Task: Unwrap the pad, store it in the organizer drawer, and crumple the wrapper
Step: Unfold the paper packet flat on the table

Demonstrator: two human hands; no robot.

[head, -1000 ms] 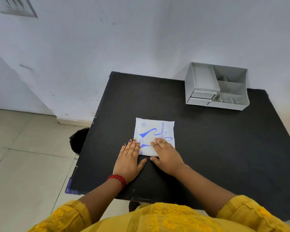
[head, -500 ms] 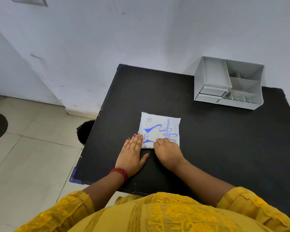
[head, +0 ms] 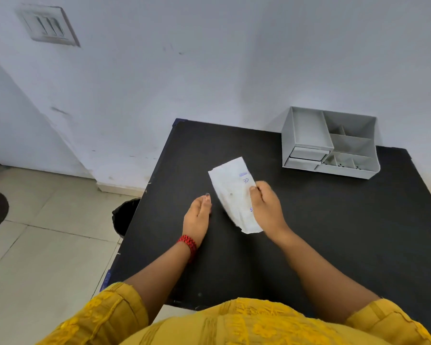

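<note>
A white wrapped pad [head: 232,192] with small blue print is lifted off the black table [head: 334,232] and tilted on edge. My right hand [head: 265,207] grips it along its right side, thumb on the front. My left hand [head: 198,215] hovers just left of the pad with fingers together and slightly curled, holding nothing. The grey organizer [head: 330,143] stands at the table's back right against the wall, with open compartments on top and two small shut drawers [head: 306,158] at its front left.
A black bin [head: 125,215] sits on the tiled floor beside the table's left edge. The white wall runs behind the table. A switch plate [head: 47,26] is on the wall at upper left.
The pad lay flat on the table under both hands; now my right hand has picked it up and turned it over. My left hand has come off it.
</note>
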